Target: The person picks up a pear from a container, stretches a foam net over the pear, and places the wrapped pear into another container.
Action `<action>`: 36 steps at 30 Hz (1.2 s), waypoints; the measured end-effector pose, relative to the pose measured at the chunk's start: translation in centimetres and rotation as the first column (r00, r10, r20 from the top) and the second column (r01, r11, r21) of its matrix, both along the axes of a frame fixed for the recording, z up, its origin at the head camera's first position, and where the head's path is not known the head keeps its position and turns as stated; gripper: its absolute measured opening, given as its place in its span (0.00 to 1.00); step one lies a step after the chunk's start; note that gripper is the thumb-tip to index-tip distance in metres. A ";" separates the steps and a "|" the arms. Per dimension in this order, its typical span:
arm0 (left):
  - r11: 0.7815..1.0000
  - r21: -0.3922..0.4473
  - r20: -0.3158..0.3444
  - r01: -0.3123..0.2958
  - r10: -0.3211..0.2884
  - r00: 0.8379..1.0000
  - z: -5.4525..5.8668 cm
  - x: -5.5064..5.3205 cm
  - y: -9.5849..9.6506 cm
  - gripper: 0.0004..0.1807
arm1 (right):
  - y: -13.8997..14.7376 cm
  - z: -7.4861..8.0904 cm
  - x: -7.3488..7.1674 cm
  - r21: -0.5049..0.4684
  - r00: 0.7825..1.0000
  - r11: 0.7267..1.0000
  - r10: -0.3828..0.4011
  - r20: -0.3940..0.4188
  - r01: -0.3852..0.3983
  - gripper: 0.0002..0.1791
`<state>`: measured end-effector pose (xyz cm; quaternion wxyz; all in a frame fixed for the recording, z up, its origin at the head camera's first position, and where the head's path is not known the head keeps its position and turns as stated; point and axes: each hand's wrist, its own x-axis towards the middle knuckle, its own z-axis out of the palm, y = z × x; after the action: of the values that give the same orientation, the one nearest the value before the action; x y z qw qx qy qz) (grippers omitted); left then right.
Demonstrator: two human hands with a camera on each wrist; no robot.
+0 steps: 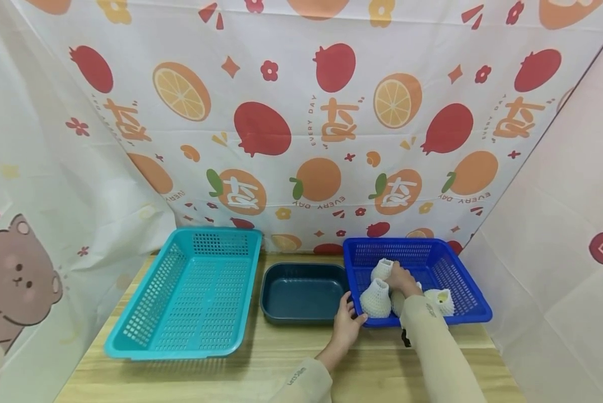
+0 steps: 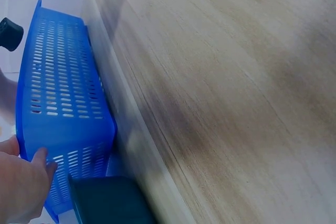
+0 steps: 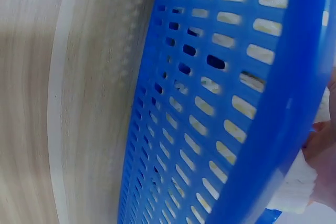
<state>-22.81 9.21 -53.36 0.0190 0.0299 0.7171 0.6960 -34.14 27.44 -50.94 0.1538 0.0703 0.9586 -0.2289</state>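
In the head view, a blue basket (image 1: 462, 291) at the right holds several fruits in white foam nets. My right hand (image 1: 403, 280) reaches into it and grips a foam-netted fruit (image 1: 382, 270) near the back; its fingertips are partly hidden. A foam-netted fruit (image 1: 375, 299) stands in front of that one, its net gathered to an open neck. Another netted fruit (image 1: 441, 301), to the right, shows yellow-green through its net. My left hand (image 1: 346, 324) holds the basket's front left corner, and the left wrist view shows its fingertips at the blue rim (image 2: 23, 145).
A dark teal tray (image 1: 303, 294) sits left of the blue basket, close against it. Farther left stands a larger turquoise basket (image 1: 210, 302). All are on a wooden table (image 1: 261, 358), with a fruit-print cloth (image 1: 291, 224) hanging behind and pale cloths at both sides.
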 end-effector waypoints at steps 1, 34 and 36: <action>1.000 0.000 0.001 -0.001 0.001 1.000 0.0 0.0 0.0 0.33 | 0.1 0.0 0.0 -0.005 1.000 1.000 0.011 -0.007 -0.011 0.49; 1.000 -0.011 -0.007 -0.022 0.022 1.000 -0.6 -0.2 0.1 0.34 | 0.6 2.6 1.8 -0.378 0.837 0.919 -0.290 -0.463 0.110 0.11; 0.999 -0.020 -0.013 -0.025 0.025 1.000 -0.6 -0.1 0.1 0.33 | 0.5 2.8 2.4 -0.386 0.830 0.918 -0.281 -0.482 0.087 0.11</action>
<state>-22.89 9.32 -53.98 0.0063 0.0251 0.7244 0.6889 -31.72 27.91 -48.13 -0.1285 0.0697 0.8962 -0.4189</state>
